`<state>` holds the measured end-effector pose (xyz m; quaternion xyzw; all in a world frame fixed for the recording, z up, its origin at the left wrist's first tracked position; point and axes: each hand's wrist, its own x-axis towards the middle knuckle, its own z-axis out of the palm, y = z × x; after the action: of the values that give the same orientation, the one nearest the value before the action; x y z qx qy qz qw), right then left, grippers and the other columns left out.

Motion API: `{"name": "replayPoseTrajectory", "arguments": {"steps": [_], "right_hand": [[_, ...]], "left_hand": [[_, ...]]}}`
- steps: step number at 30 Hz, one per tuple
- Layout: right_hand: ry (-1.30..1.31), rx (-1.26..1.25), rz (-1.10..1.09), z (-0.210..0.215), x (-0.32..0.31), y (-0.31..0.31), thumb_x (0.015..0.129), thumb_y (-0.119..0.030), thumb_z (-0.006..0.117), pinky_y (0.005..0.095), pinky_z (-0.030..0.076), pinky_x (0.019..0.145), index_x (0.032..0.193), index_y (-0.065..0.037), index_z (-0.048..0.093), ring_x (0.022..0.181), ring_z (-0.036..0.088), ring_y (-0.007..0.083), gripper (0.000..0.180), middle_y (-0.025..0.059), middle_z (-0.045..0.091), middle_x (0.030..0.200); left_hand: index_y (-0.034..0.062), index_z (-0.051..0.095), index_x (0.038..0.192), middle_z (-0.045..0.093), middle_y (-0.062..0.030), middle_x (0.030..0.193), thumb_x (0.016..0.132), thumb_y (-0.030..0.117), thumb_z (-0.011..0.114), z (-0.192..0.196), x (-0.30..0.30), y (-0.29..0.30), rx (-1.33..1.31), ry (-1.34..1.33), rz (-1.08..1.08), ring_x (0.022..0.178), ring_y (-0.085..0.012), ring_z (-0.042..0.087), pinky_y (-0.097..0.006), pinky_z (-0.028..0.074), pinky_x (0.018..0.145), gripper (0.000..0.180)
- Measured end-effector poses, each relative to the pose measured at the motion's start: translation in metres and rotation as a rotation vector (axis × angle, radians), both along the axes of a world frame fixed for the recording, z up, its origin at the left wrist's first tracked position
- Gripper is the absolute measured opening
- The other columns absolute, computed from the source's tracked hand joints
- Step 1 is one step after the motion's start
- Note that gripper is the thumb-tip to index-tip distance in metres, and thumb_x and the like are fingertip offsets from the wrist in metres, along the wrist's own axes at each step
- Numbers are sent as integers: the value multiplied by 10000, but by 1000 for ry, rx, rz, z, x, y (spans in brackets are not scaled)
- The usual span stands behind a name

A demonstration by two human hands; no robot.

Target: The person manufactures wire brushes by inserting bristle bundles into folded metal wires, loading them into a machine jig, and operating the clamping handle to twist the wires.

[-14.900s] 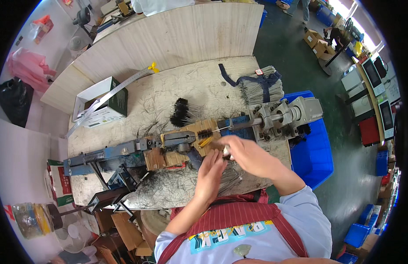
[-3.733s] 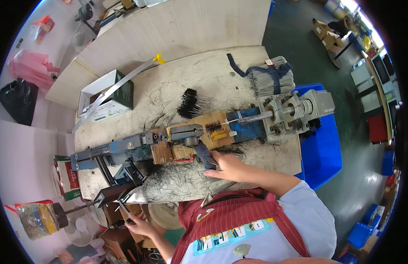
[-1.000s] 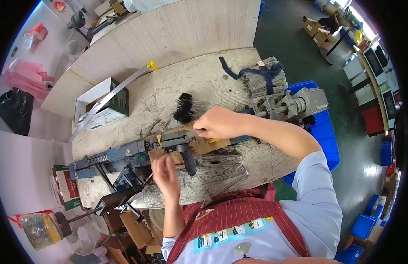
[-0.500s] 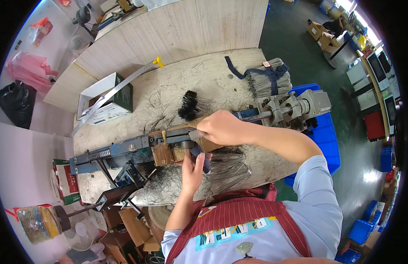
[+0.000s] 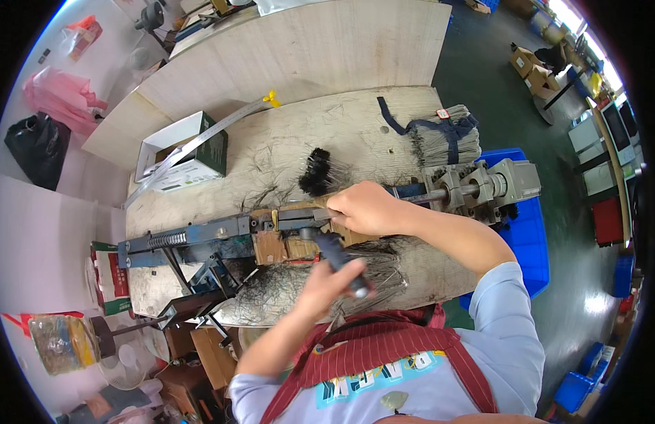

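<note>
My left hand (image 5: 331,286), slightly blurred, is at the lower end of a dark wrapped lever handle (image 5: 331,249), its thumb across it. The handle slants down from a blue-grey metal bench fixture (image 5: 225,230) that runs across the table. My right hand (image 5: 370,208) is closed over the fixture's bar, fingertips at a small grey metal block (image 5: 320,214); what it grips is hidden. Just beyond it lies a bundle of black-bristled, wire-stemmed brushes (image 5: 315,172). Loose thin wires (image 5: 380,268) spread on the near side of the fixture.
A motor unit (image 5: 518,178) stands at the fixture's right end, over a blue crate (image 5: 532,247). A strapped wire bundle (image 5: 447,138) lies at the back right. An open box (image 5: 214,159) with a long metal ruler (image 5: 228,121) across it sits at the back left.
The handle's lower end has swung right and toward me, with my left hand moving right along with it. My right hand stays at the same place on the fixture. The whole view has shifted slightly.
</note>
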<state>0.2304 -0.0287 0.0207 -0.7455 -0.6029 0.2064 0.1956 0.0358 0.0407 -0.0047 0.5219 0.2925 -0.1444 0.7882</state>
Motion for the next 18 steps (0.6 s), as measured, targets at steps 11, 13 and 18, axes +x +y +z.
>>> {"name": "replayPoseTrajectory", "arguments": {"steps": [11, 13, 18], "right_hand": [[-130, 55, 60, -36, -68, -45, 808, -288, 655, 413, 534, 533, 852, 18, 584, 674, 668, 327, 317, 171, 603, 778], [-114, 84, 60, -43, -67, -43, 837, -323, 639, 422, 532, 547, 851, 1, 587, 680, 664, 331, 329, 162, 607, 789], [-178, 228, -199, -51, -58, -58, 819, -181, 698, 380, 539, 632, 1024, -66, 607, 799, 643, 287, 252, 98, 602, 944]], "left_hand": [[-63, 534, 1021, 652, -226, 749, 732, 83, 743, -95, -12, -43, 927, -285, 238, 664, -386, 658, -441, 517, 577, 386], [-61, 452, 1146, 653, -256, 776, 740, 144, 750, -100, -16, -37, 954, -131, 174, 729, -457, 638, -493, 514, 602, 543], [10, 564, 1114, 638, -76, 837, 880, 223, 704, -83, -52, -14, 673, -458, 310, 875, -197, 611, -309, 484, 824, 346]]}}
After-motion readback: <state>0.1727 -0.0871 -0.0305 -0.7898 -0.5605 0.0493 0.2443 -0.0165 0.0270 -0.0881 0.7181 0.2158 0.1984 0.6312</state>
